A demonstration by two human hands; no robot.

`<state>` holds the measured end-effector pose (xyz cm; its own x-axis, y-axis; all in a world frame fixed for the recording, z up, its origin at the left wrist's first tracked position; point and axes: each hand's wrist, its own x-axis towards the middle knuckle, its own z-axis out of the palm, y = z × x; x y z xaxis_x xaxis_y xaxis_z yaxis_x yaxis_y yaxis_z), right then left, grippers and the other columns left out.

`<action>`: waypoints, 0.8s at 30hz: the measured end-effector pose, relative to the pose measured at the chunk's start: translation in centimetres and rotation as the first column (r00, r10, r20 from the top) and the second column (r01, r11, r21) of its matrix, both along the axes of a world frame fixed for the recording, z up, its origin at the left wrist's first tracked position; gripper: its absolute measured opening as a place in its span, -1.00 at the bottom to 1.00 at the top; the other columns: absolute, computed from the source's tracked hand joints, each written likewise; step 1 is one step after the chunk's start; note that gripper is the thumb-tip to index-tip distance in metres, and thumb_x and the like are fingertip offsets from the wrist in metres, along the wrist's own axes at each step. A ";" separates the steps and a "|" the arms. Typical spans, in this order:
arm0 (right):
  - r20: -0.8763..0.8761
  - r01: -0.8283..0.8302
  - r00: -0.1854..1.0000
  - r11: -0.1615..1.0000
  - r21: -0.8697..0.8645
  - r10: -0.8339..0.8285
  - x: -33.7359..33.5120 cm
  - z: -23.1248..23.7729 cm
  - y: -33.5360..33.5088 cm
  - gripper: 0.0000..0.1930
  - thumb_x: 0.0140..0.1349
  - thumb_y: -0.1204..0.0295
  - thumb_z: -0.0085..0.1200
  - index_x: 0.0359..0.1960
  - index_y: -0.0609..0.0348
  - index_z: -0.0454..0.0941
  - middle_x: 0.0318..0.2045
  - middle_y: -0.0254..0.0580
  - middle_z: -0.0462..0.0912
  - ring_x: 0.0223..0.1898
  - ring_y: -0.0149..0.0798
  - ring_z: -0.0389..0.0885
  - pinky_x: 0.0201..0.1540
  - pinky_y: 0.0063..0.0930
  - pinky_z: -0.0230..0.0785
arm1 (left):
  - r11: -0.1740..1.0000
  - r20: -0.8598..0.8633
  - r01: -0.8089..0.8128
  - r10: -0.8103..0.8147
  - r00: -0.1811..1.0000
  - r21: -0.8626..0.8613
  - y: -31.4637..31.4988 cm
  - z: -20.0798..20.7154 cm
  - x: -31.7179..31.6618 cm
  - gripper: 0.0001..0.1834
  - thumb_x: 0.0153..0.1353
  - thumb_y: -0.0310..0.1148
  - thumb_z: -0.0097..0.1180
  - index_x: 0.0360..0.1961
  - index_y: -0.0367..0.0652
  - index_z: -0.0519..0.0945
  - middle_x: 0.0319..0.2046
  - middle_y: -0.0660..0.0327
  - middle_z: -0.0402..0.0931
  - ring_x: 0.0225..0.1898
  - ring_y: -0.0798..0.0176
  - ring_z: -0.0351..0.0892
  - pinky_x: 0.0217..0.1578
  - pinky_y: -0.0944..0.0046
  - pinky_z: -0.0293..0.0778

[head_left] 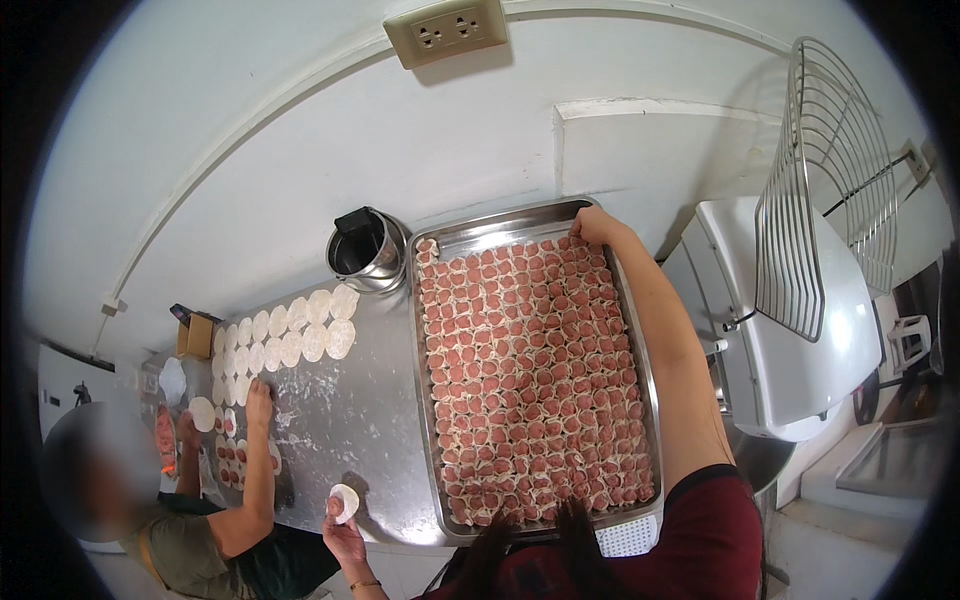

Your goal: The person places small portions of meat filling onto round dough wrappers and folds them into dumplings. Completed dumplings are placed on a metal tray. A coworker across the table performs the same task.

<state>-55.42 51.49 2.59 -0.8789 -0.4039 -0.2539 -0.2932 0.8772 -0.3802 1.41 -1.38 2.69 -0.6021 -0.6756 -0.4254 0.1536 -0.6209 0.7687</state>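
Note:
A large metal tray [490, 236] holds close rows of open-topped meat dumplings [530, 380], pink filling showing in pale pleated wrappers. Over its far right corner reaches my right hand [594, 225]; the fingers are bent down and drawn together at the end of the farthest full row. What they pinch is hidden under them. At the lower left, off the table's near edge, my left hand [343, 540] holds a round dough wrapper [346, 503] with a bit of pink filling against it. One lone dumpling [427, 250] sits in the tray's far left corner.
Left of the tray, flat dough rounds [290, 335] lie in rows on the floury steel table [350, 420]. A co-worker's hand [259, 403] works there, beside rounds topped with filling. A metal pot [375, 255] stands by the wall; a white machine with a wire guard [800, 200] stands right.

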 end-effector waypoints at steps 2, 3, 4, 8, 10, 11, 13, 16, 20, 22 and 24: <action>-0.096 0.002 0.995 0.999 -0.035 -0.006 0.1 -0.2 0.0 -0.76 0.00 0.57 -0.01 -0.35 0.11 0.70 -0.30 0.03 0.66 -0.23 0.00 0.64 -0.14 -0.23 0.49 | 1.000 0.037 -0.026 0.027 0.999 -0.017 0.0 -0.1 0.2 -0.62 0.23 -0.39 -0.06 0.03 -0.38 0.41 -0.01 0.04 0.49 0.00 0.15 0.53 -0.06 0.28 0.54; -0.146 0.005 0.989 0.999 -0.052 -0.012 0.1 -0.3 0.2 -0.78 0.01 0.55 0.00 -0.35 0.13 0.69 -0.29 0.04 0.66 -0.23 0.02 0.63 -0.14 -0.22 0.49 | 1.000 0.034 -0.010 0.010 0.999 -0.012 0.0 0.0 0.2 -0.62 0.23 -0.38 -0.07 0.03 -0.37 0.42 -0.01 0.05 0.49 -0.01 0.16 0.53 -0.09 0.29 0.56; -0.133 0.025 0.991 1.000 -0.006 -0.025 -0.1 -0.4 0.1 -0.80 0.01 0.53 0.01 -0.36 0.17 0.68 -0.28 0.07 0.65 -0.22 0.03 0.63 -0.13 -0.21 0.49 | 1.000 0.031 0.006 -0.005 0.999 -0.007 0.0 0.3 0.2 -0.63 0.24 -0.37 -0.08 0.03 -0.35 0.42 -0.02 0.05 0.49 -0.01 0.16 0.54 -0.12 0.30 0.57; -0.115 0.072 0.992 0.990 0.119 -0.058 -0.7 -0.9 -0.7 -0.81 0.03 0.48 0.04 -0.38 0.30 0.64 -0.28 0.17 0.63 -0.20 0.08 0.62 -0.11 -0.16 0.47 | 0.999 0.074 -0.039 0.040 0.996 -0.009 0.4 0.7 0.4 -0.63 0.26 -0.34 -0.14 0.02 -0.32 0.43 -0.03 0.06 0.50 -0.04 0.18 0.56 -0.21 0.33 0.61; -0.121 0.081 0.990 0.990 0.119 -0.066 -1.0 -1.5 -0.6 -0.81 0.03 0.47 0.04 -0.38 0.33 0.63 -0.28 0.19 0.62 -0.19 0.09 0.61 -0.11 -0.15 0.47 | 1.000 0.076 -0.029 0.029 0.997 0.001 0.1 0.4 0.7 -0.63 0.27 -0.34 -0.15 0.03 -0.33 0.43 -0.03 0.07 0.51 -0.03 0.18 0.56 -0.19 0.33 0.60; -0.123 0.084 0.990 0.991 0.102 -0.071 -1.1 -1.8 -0.2 -0.81 0.03 0.47 0.04 -0.39 0.33 0.63 -0.28 0.20 0.62 -0.19 0.09 0.61 -0.11 -0.16 0.47 | 1.000 0.076 -0.023 0.023 0.997 0.006 -0.2 0.1 0.8 -0.62 0.27 -0.34 -0.16 0.03 -0.34 0.42 -0.03 0.08 0.51 -0.03 0.17 0.56 -0.18 0.32 0.60; -0.107 0.096 0.990 0.992 0.078 -0.088 -0.9 -1.6 -0.6 -0.81 0.03 0.47 0.04 -0.39 0.34 0.63 -0.28 0.20 0.62 -0.18 0.10 0.61 -0.11 -0.15 0.47 | 1.000 0.044 0.008 -0.009 0.999 0.018 -0.9 -0.8 1.6 -0.63 0.26 -0.35 -0.15 0.03 -0.35 0.42 -0.03 0.08 0.51 -0.02 0.17 0.55 -0.13 0.30 0.58; -0.084 0.115 0.990 0.993 0.036 -0.111 -0.5 -1.1 -0.9 -0.81 0.02 0.48 0.04 -0.39 0.35 0.63 -0.29 0.21 0.62 -0.19 0.12 0.61 -0.12 -0.13 0.46 | 1.000 0.048 0.011 -0.012 0.999 0.007 -0.7 -1.2 2.1 -0.63 0.25 -0.37 -0.13 0.03 -0.36 0.42 -0.01 0.08 0.50 0.02 0.17 0.52 -0.03 0.26 0.53; -0.187 0.110 0.979 0.986 0.124 -0.085 -0.6 -0.3 -0.4 -0.79 0.01 0.48 0.05 -0.32 0.30 0.63 -0.29 0.21 0.61 -0.18 0.14 0.59 -0.11 -0.12 0.45 | 0.995 -0.011 0.069 -0.069 0.998 0.074 0.3 -0.1 1.3 -0.61 0.24 -0.45 -0.06 0.09 -0.39 0.39 0.04 0.08 0.45 0.08 0.18 0.45 0.11 0.26 0.40; -0.356 0.240 0.892 0.960 -0.147 -0.278 0.8 0.8 -2.0 -0.76 0.04 0.52 0.01 -0.24 0.25 0.63 -0.22 0.19 0.60 -0.13 0.13 0.56 -0.06 -0.15 0.42 | 0.989 -0.054 0.121 -0.117 0.992 0.085 0.4 0.8 1.2 -0.59 0.21 -0.49 -0.05 0.08 -0.44 0.38 0.05 0.04 0.45 0.10 0.16 0.43 0.18 0.21 0.34; -0.492 0.158 0.783 0.887 -0.434 -0.380 3.5 2.1 -4.9 -0.72 0.07 0.54 -0.01 -0.16 0.20 0.61 -0.12 0.13 0.58 -0.07 0.09 0.55 -0.01 -0.22 0.40 | 0.990 -0.007 0.138 -0.138 0.990 0.040 1.7 1.6 -1.2 -0.62 0.20 -0.43 -0.05 0.01 -0.45 0.43 -0.02 0.02 0.49 0.05 0.14 0.47 0.20 0.17 0.31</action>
